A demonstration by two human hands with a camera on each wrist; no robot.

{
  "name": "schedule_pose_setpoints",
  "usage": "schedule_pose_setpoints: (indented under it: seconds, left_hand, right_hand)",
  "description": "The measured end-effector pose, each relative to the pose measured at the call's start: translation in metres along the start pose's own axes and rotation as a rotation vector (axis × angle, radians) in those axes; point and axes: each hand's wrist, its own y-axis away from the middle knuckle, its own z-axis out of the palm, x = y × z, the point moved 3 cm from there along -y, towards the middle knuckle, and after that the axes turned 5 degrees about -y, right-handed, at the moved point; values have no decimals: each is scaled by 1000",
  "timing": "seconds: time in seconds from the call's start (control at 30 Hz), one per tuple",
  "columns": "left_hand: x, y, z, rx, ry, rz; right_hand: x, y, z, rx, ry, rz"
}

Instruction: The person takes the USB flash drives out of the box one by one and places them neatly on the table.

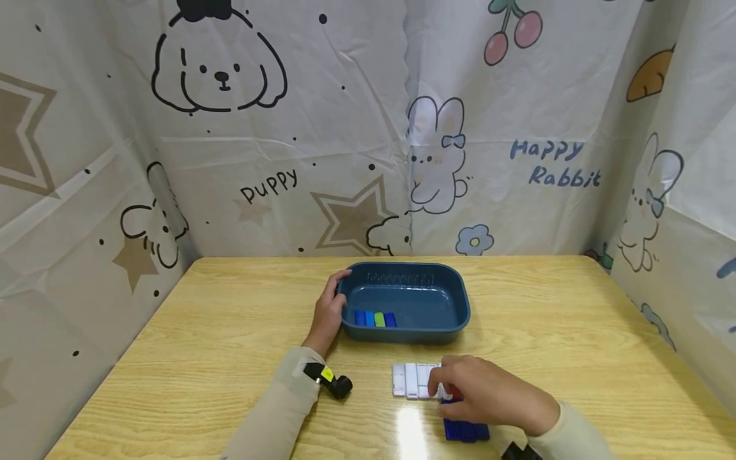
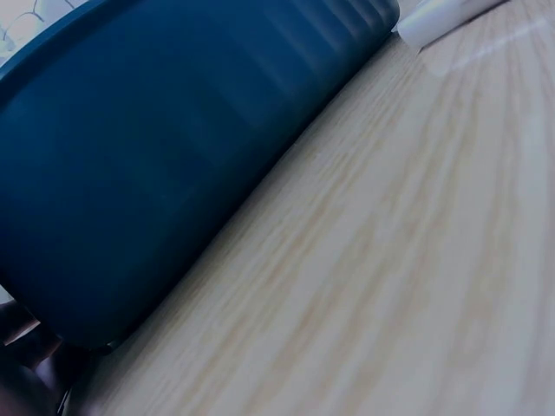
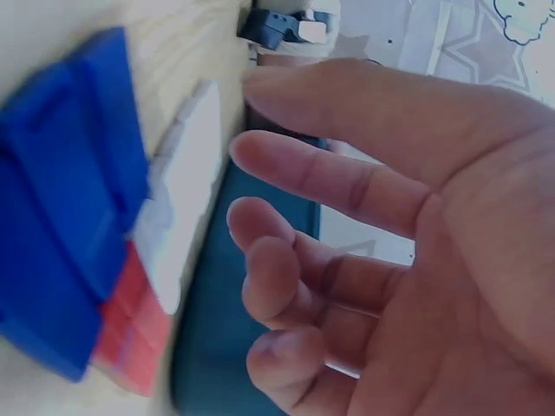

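Observation:
A dark teal plastic tub [image 1: 420, 335] stands toward the back of the table, with several small blue and green flat pieces [image 1: 379, 319] in a row at its front left. My left hand [image 1: 327, 314] holds the tub's left end, fingers at the rim; its wall fills much of the left wrist view. My right hand [image 1: 491, 391] hovers over the loose pieces, fingers loosely bent and nothing between thumb and index. Beneath it are white flat pieces [image 1: 411, 381] in a row, dark blue ones [image 3: 65, 191] and red ones [image 3: 134, 334]. In the head view the hand partly covers the red pieces.
The light wood table [image 1: 241, 358] reaches back to a printed cloth [image 1: 356, 128] that hangs behind it and along both sides. A black wrist camera [image 1: 339, 386] sticks out from the left sleeve, close over the table.

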Motion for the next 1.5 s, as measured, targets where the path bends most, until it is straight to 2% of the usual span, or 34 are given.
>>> schedule_pose_setpoints:
  seconds: [0.47, 0.77, 1.1, 1.37, 1.5]
  left_hand:
    - [1, 3, 2, -13, -4, -7]
    - [-2, 3, 3, -5, 12, -9]
    - [-2, 4, 3, -11, 6, -12]
    - [0, 4, 2, -3, 4, -7]
    - [1, 3, -1, -10, 5, -8]
  right_hand:
    - [2, -31, -26, 229, -36, -88]
    - [9, -57, -27, 323, -19, -57]
    - [24, -90, -16, 329, -78, 32]
    - [29, -104, -12, 332, -64, 31]
    - [32, -111, -11, 293, -54, 46]
